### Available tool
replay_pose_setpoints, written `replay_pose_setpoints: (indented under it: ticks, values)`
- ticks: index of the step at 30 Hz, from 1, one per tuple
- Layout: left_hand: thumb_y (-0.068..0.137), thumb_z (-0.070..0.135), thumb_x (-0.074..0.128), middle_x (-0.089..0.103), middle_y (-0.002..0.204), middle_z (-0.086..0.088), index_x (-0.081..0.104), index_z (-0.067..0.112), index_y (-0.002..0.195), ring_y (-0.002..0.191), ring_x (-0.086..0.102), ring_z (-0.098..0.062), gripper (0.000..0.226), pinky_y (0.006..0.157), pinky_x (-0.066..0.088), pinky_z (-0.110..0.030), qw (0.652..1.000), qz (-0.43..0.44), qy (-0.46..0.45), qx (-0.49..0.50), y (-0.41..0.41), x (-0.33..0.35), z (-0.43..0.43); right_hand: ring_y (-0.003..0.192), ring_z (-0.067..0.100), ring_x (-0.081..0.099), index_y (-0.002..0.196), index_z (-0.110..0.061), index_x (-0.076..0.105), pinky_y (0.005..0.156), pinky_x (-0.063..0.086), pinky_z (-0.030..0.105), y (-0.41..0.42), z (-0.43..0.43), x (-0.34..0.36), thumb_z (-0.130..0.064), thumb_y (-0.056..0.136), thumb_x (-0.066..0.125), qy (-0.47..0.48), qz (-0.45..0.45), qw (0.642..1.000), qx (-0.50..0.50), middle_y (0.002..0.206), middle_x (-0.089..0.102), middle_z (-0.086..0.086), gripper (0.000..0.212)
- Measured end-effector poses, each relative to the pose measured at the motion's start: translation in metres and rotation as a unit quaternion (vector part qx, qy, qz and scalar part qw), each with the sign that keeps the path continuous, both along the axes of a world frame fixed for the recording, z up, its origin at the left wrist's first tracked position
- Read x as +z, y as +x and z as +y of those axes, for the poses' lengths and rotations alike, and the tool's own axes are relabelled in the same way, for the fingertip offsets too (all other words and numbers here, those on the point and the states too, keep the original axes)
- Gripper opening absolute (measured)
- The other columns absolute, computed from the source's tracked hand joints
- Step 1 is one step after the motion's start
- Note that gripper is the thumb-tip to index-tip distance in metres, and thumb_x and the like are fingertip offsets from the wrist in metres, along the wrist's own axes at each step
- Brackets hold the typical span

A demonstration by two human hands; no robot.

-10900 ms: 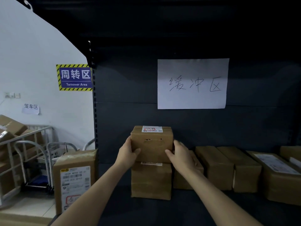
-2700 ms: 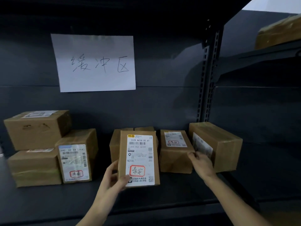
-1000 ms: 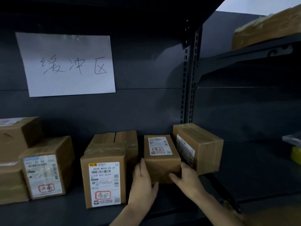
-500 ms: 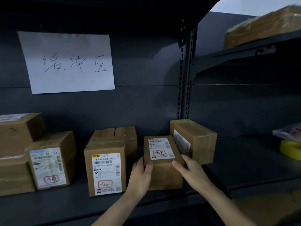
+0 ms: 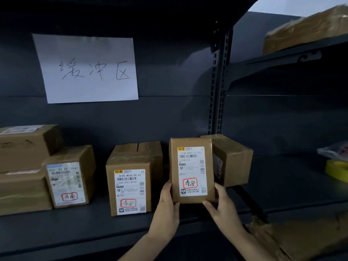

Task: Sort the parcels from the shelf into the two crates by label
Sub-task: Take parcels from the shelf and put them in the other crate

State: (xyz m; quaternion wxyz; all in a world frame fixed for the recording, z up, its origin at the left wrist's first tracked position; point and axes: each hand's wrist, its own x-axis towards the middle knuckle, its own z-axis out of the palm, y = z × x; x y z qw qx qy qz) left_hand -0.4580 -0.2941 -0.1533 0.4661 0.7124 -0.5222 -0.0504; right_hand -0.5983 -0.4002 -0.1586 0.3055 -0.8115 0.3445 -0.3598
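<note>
- Two hands grip one parcel (image 5: 191, 170): left hand (image 5: 166, 202) and right hand (image 5: 223, 208) pinch its lower corners.
- Its label (image 5: 191, 172) stands upright above the fingers (image 5: 175, 206), probably for reading.

a count by kind
seven brown parcels (image 5: 69, 176) at the lower shelf (image 5: 75, 227), counting the held parcel (image 5: 192, 166) and taking the seamed back box (image 5: 139, 149) as one; one wrapped parcel (image 5: 305, 29) on the upper shelf (image 5: 282, 53); two hands, a left hand (image 5: 165, 210) and a right hand (image 5: 224, 210); one paper sign (image 5: 88, 68); one yellow tape roll (image 5: 337, 169).
</note>
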Motion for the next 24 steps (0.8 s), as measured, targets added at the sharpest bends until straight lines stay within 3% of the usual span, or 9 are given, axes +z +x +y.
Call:
replay_pose_setpoints:
  ticks: [5, 11, 13, 15, 17, 20, 24]
  values:
    - [0.097, 0.017, 0.045, 0.016, 0.155, -0.001, 0.009, 0.015, 0.147, 0.14, 0.026, -0.012, 0.061, 0.112, 0.022, -0.017, 0.993, -0.068, 0.088, 0.029, 0.005, 0.001, 0.004, 0.117, 0.014, 0.054, 0.129, -0.014, 0.04, 0.099, 0.044, 0.028, 0.0, -0.007, -0.004, -0.016, 0.084, 0.066, 0.003, 0.047, 0.999, -0.016, 0.126, 0.058, 0.003, 0.052]
    - [0.096, 0.036, 0.044, 0.016, 0.154, 0.008, 0.022, 0.023, 0.146, 0.142, 0.02, -0.01, 0.057, 0.112, 0.023, -0.022, 0.956, -0.247, 0.159, 0.026, 0.02, 0.006, 0.037, 0.118, 0.012, 0.05, 0.133, -0.018, 0.037, 0.101, 0.04, 0.026, -0.003, -0.013, 0.001, -0.018, 0.081, 0.071, 0.003, 0.076, 0.997, -0.006, 0.128, 0.055, -0.001, 0.062]
    - [0.083, 0.043, 0.065, 0.042, 0.14, 0.007, 0.049, 0.023, 0.132, 0.128, 0.044, -0.009, 0.055, 0.103, 0.037, -0.019, 0.933, -0.331, 0.139, 0.022, 0.029, 0.003, 0.053, 0.117, 0.009, 0.049, 0.135, -0.019, 0.035, 0.1, 0.038, 0.022, 0.001, -0.014, 0.004, -0.016, 0.08, 0.071, 0.008, 0.073, 0.997, 0.006, 0.129, 0.054, -0.003, 0.066]
    - [0.054, 0.05, 0.084, 0.065, 0.106, 0.011, 0.07, 0.029, 0.1, 0.094, 0.065, -0.003, 0.053, 0.078, 0.051, -0.013, 0.919, -0.376, 0.116, 0.012, 0.042, -0.003, 0.066, 0.119, 0.008, 0.047, 0.137, -0.017, 0.034, 0.1, 0.036, 0.02, 0.005, -0.014, 0.006, -0.015, 0.08, 0.072, 0.013, 0.072, 0.997, 0.009, 0.131, 0.053, -0.002, 0.068]
    - [0.047, 0.05, 0.085, 0.067, 0.091, 0.014, 0.072, 0.031, 0.088, 0.08, 0.065, 0.0, 0.047, 0.068, 0.05, -0.011, 0.918, -0.382, 0.104, 0.013, 0.051, -0.008, 0.075, 0.123, 0.011, 0.047, 0.137, -0.016, 0.033, 0.101, 0.035, 0.022, 0.011, -0.014, 0.006, -0.014, 0.079, 0.072, 0.015, 0.074, 0.997, 0.013, 0.133, 0.052, -0.001, 0.07]
    - [0.053, 0.044, 0.084, 0.064, 0.085, 0.013, 0.068, 0.029, 0.085, 0.076, 0.059, -0.001, 0.038, 0.064, 0.046, -0.011, 0.917, -0.391, 0.071, 0.039, 0.063, -0.006, 0.088, 0.125, 0.014, 0.045, 0.139, -0.016, 0.031, 0.103, 0.034, 0.025, 0.021, -0.012, 0.007, -0.013, 0.078, 0.073, 0.014, 0.073, 0.997, 0.021, 0.135, 0.05, 0.001, 0.074]
    - [0.07, 0.043, 0.067, 0.061, 0.084, 0.01, 0.057, 0.024, 0.093, 0.081, 0.052, -0.003, 0.031, 0.069, 0.044, -0.016, 0.917, -0.376, 0.052, 0.125, 0.091, 0.0, 0.107, 0.126, 0.017, 0.045, 0.143, -0.018, 0.026, 0.107, 0.036, 0.033, 0.035, -0.011, 0.011, -0.013, 0.075, 0.076, 0.067, 0.047, 0.996, 0.03, 0.136, 0.05, 0.001, 0.085]
